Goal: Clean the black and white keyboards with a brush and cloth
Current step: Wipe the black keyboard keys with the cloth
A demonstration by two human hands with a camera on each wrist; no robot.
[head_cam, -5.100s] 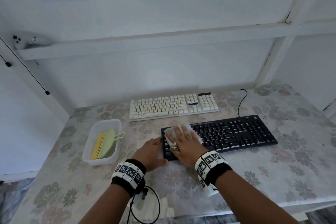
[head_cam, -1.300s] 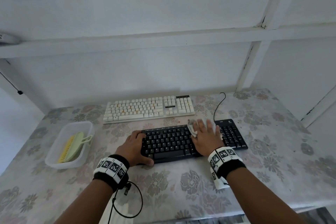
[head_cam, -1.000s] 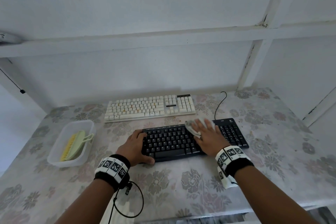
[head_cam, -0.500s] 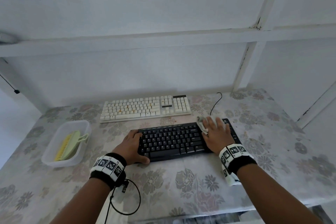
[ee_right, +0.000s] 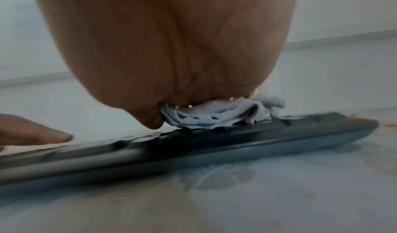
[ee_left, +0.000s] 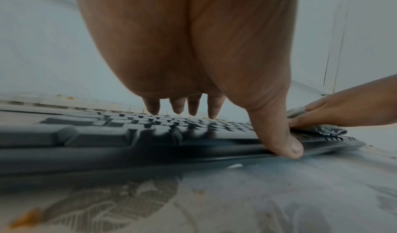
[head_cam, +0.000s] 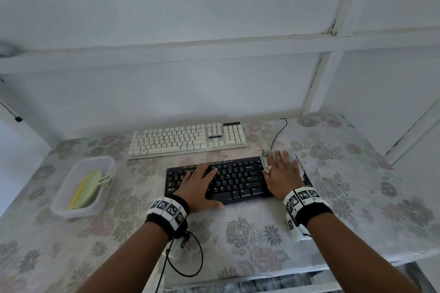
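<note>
The black keyboard (head_cam: 238, 183) lies near the front of the flowered table, with the white keyboard (head_cam: 188, 139) behind it. My left hand (head_cam: 200, 181) rests flat on the black keyboard's left keys, fingers straight (ee_left: 178, 106) and thumb (ee_left: 279, 135) against the front edge. My right hand (head_cam: 282, 173) presses a crumpled white cloth (head_cam: 267, 157) onto the keyboard's right end. In the right wrist view the cloth (ee_right: 214, 112) is bunched under my palm (ee_right: 171, 58) on the keys (ee_right: 257, 135). The green and yellow brush (head_cam: 85, 188) lies in a tub.
A clear plastic tub (head_cam: 71, 211) holding the brush stands at the left of the table. The black keyboard's cable (head_cam: 278, 133) runs back toward the wall. A white wall with a horizontal beam (head_cam: 214, 52) rises behind. The table's front edge (head_cam: 262, 276) is close to me.
My right hand has slid the cloth rightward along the black keyboard to its right end. My left hand has moved from the keyboard's left edge onto its keys.
</note>
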